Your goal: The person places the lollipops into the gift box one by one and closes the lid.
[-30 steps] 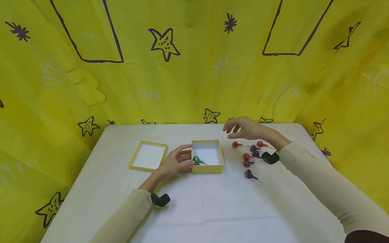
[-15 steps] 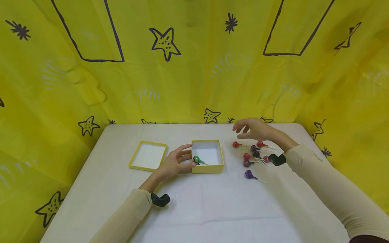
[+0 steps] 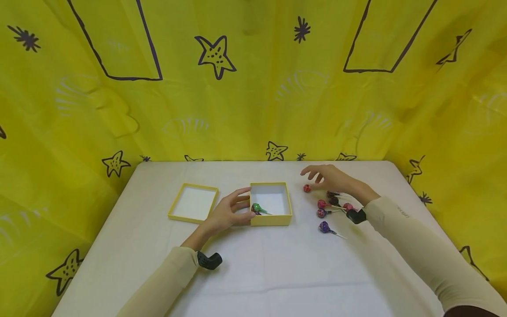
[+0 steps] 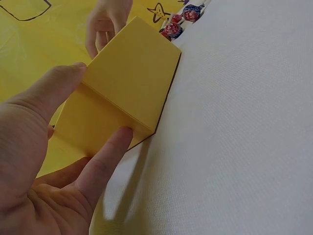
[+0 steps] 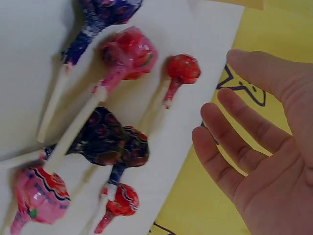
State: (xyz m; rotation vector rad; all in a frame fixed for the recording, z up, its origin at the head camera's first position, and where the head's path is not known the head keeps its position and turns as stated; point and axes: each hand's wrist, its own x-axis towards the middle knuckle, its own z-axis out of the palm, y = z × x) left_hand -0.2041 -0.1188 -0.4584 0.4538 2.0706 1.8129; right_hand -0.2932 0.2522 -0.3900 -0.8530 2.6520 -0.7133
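Observation:
My left hand (image 3: 225, 213) rests against the left side of a small yellow open box (image 3: 271, 221). In the left wrist view its thumb touches the top corner and a fingertip presses the side wall. Inside the box lie a green-wrapped lollipop (image 3: 257, 208) and a darker one partly behind my thumb. My right hand (image 3: 332, 178) hovers over the back of a group of lollipops, fingers loosely spread and holding nothing. Nearest its thumb is a red lollipop (image 5: 184, 68). Pink lollipops (image 5: 129, 51) and dark blue-purple ones (image 5: 100, 137) lie around it.
A shallow yellow-edged lid (image 3: 194, 202) lies left of the box, white inside up. One purple lollipop (image 3: 325, 227) lies apart, closer to me. Behind the white-covered table (image 3: 261, 268) hangs a yellow curtain (image 3: 253, 105) with drawn stars.
My right hand first moves right, away from the box, then comes lower over the lollipops at the back. The left hand and box stay in place.

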